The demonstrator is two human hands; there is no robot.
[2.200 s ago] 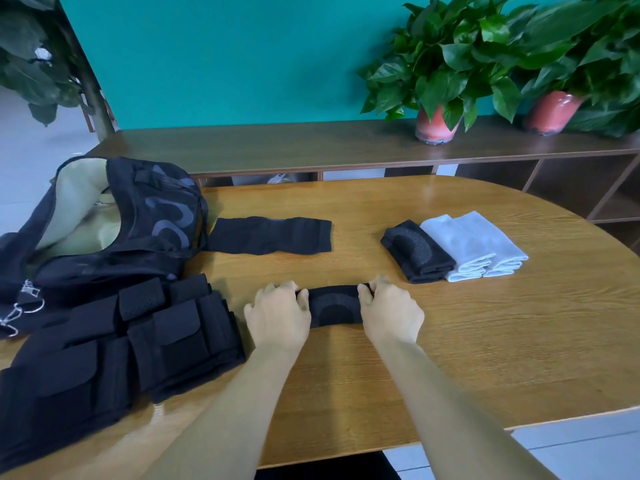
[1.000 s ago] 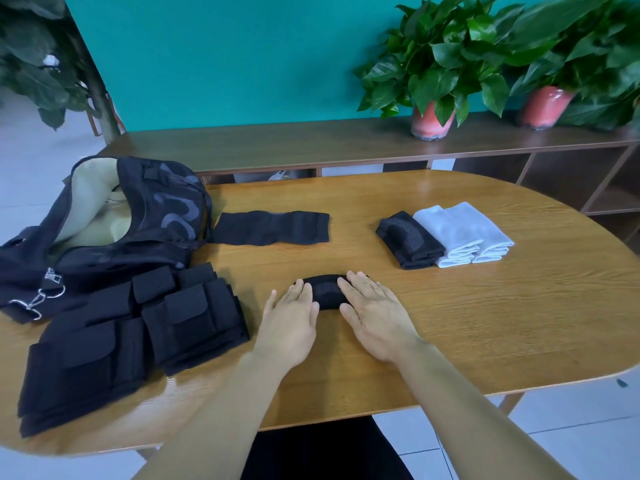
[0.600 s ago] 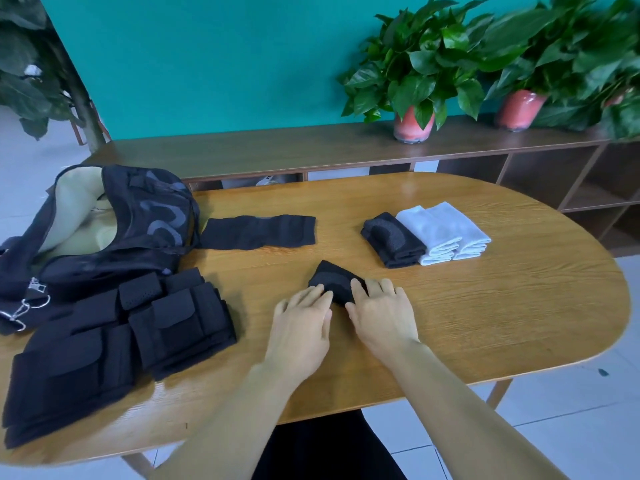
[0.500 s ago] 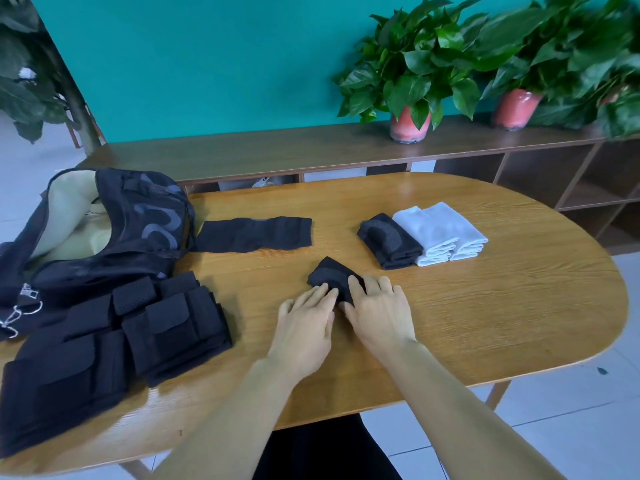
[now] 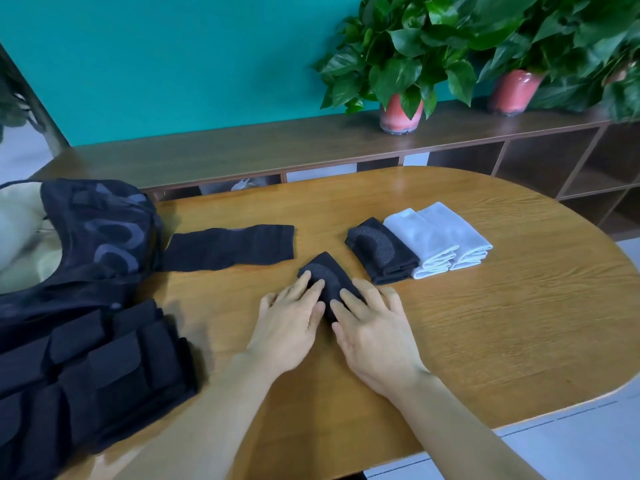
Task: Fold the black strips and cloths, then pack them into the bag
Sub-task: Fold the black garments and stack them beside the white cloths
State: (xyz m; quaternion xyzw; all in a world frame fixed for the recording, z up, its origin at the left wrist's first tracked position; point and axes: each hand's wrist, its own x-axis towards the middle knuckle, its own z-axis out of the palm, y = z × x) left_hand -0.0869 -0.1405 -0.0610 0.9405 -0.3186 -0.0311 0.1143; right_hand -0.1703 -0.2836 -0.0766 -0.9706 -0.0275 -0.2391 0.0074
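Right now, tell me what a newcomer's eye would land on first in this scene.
Two bare hands, the left hand and the right hand, press flat on a small folded black cloth at the middle of the oval wooden table. A big open black bag with a pale lining fills the table's left end. Behind, leafy green plants in pink pots stand against a teal wall.

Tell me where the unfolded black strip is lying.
In the head view, the unfolded black strip lies flat on the table, left of centre, beside the open bag.
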